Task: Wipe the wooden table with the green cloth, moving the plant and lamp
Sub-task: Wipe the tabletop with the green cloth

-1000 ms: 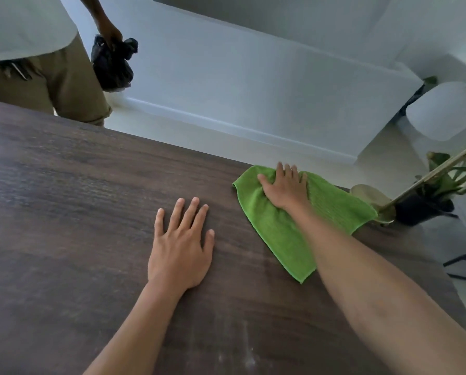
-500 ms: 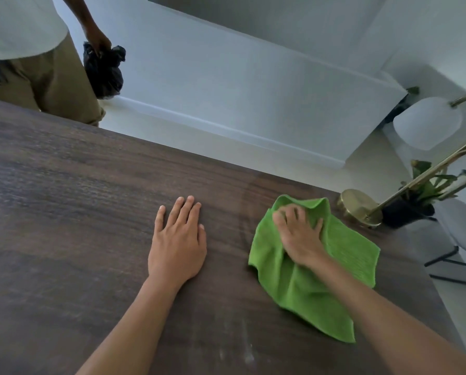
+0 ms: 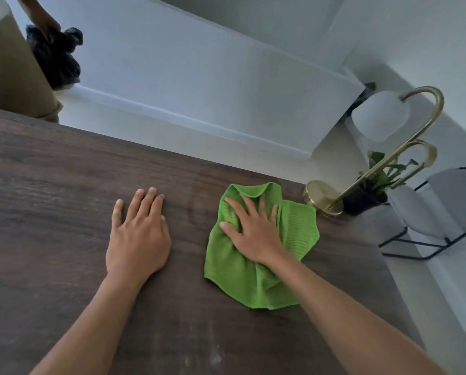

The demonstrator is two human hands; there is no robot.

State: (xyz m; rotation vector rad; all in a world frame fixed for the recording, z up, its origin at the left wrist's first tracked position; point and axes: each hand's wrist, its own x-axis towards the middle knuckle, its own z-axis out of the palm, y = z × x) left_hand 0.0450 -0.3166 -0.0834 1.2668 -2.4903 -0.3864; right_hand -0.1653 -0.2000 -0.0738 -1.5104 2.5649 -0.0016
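Wooden table (image 3: 50, 185) under right hand (image 3: 253, 231), green cloth (image 3: 242, 277).

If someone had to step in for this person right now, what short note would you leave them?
Left hand: flat on the wooden table, holding nothing.
Right hand: spread flat on the green cloth, pressing it to the table.
Lamp and plant: at the far right corner, apart from the cloth, apparently not moved yet.
Done: wiping is under way near that corner.
Left: pale smudges near the front edge; shift lamp and plant, wipe beneath.
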